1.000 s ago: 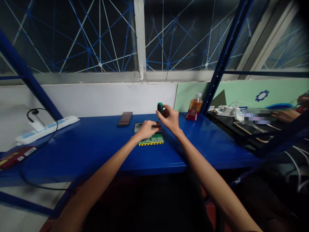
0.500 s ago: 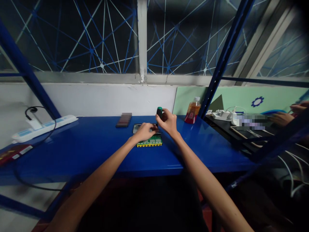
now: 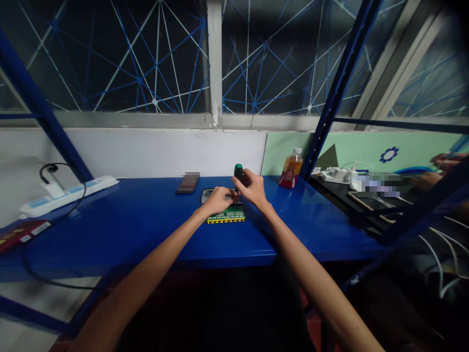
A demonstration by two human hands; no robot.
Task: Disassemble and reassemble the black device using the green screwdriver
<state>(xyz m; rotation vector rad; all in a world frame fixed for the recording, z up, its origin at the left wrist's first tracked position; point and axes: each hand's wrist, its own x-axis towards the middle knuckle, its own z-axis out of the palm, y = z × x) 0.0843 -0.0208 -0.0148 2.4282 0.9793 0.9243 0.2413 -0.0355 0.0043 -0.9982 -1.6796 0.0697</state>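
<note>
My right hand (image 3: 252, 186) is closed around the handle of a screwdriver (image 3: 238, 171), black with a green end cap. It stands nearly upright, and its lower end is lost behind my fingers. My left hand (image 3: 219, 200) reaches over a green circuit board (image 3: 230, 213) with a row of yellow-edged ports along its near side. The thumb and fingers of that hand are pinched together close to the screwdriver's lower end; what they hold is too small to make out. Behind the left hand, partly covered, lies a dark tray-like piece with a pale rim (image 3: 205, 195).
A drink bottle (image 3: 291, 168) stands at the back right of the blue table (image 3: 146, 230). A dark, pixelated flat object (image 3: 188, 183) lies at the back. On the left are a power strip (image 3: 73, 194) and a red box (image 3: 25, 233). Another person's hands show far right.
My right hand and the screwdriver have moved slightly left and down, nearer my left hand. The left hand has stayed almost in place over the board.
</note>
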